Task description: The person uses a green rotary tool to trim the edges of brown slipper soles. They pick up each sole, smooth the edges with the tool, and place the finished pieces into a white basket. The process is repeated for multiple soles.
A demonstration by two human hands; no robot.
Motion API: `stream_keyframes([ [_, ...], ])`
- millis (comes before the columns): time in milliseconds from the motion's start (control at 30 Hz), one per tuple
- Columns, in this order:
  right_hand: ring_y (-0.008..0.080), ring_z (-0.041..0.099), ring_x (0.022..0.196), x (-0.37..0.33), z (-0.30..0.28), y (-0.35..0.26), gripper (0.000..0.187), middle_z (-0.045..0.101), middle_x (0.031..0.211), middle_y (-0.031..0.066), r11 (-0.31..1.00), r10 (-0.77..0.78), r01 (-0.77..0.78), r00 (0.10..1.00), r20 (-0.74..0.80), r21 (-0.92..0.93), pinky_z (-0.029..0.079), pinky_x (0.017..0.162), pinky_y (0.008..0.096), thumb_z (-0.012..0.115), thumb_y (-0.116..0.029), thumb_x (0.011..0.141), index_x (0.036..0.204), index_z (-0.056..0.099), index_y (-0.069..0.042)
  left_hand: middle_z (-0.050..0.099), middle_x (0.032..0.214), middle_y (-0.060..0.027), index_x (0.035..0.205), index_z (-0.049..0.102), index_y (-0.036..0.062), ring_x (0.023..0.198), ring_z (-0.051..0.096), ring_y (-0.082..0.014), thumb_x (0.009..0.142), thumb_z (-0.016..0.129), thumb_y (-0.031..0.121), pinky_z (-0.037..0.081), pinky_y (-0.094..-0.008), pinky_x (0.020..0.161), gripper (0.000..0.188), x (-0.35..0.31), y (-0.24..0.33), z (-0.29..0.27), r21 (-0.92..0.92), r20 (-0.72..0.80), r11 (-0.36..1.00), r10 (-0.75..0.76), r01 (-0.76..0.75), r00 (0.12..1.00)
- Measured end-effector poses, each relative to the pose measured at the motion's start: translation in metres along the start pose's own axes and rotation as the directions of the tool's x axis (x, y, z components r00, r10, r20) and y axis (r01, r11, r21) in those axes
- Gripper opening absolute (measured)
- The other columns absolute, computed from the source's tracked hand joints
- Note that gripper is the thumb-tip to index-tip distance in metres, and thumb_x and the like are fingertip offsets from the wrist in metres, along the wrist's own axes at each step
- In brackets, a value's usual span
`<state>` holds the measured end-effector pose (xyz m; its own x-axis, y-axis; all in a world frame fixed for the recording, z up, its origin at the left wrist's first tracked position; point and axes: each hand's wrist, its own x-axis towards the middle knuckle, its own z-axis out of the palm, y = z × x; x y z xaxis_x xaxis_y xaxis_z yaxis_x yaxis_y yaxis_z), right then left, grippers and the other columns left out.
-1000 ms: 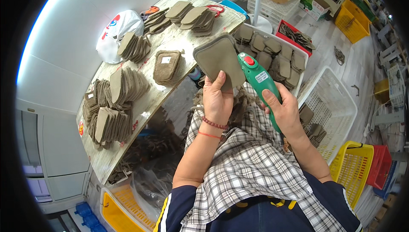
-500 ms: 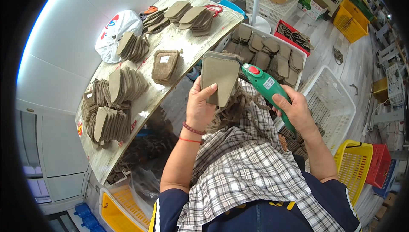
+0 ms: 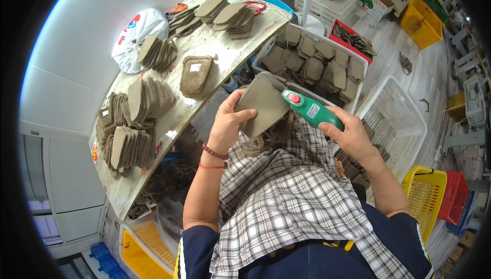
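Note:
My left hand (image 3: pixel 227 123) grips a flat khaki pad (image 3: pixel 265 106) with rounded corners, thumb on its face and fingers behind. In my right hand (image 3: pixel 353 134) is a green electric cutter (image 3: pixel 313 110) with a red button, its handle wrapped by my fingers. The cutter's dark tip meets the pad's upper right edge; the blade itself is partly hidden. Below the pad, frayed brown trimmings (image 3: pixel 279 134) lie on my checked apron (image 3: pixel 286 192).
Left of me, a worn table (image 3: pixel 176 120) carries stacks of similar pads (image 3: pixel 135 148) and a white plastic bag (image 3: pixel 139 38). Ahead stands a white crate (image 3: pixel 307 89) of pads. At right are an open white basket (image 3: pixel 396 120) and a yellow basket (image 3: pixel 427 192).
The pad has tilted clockwise, and my left hand has shifted slightly left. My right hand has swung the cutter flatter, bringing its tip left and down against the pad's edge.

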<state>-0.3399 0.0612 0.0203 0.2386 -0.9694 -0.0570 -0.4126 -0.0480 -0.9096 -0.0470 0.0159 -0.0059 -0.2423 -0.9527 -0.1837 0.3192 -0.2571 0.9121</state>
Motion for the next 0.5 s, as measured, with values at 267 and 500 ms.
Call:
stream_keyframes([
  [267,0.0084,0.057,0.066,0.01,0.008,-0.002,0.049,0.061,0.075,0.003,0.977,0.074,-0.086,0.995,0.068,0.193,0.047,0.06,0.0251,0.065,-0.041,0.09,0.115,0.06,0.001,0.061,0.103,-0.0026,0.113,0.055,0.0024,0.095,0.056,-0.009,0.079,0.062,-0.009,0.046,-0.0248,0.086,0.037,-0.005,0.0,0.0,0.153,0.05,0.987,-0.061,0.053,0.997],
  [500,0.0069,0.054,0.063,0.011,-0.004,-0.003,0.044,0.06,0.075,0.0023,0.95,0.143,-0.193,0.968,0.207,0.247,0.046,0.055,0.0231,0.064,-0.039,0.09,0.109,0.062,0.0,0.063,0.092,-0.002,0.108,0.056,0.0026,0.083,0.061,-0.0098,0.079,0.066,-0.006,0.05,-0.0242,0.074,0.031,-0.005,0.015,-0.025,0.418,-0.132,0.908,0.049,0.011,0.99],
])
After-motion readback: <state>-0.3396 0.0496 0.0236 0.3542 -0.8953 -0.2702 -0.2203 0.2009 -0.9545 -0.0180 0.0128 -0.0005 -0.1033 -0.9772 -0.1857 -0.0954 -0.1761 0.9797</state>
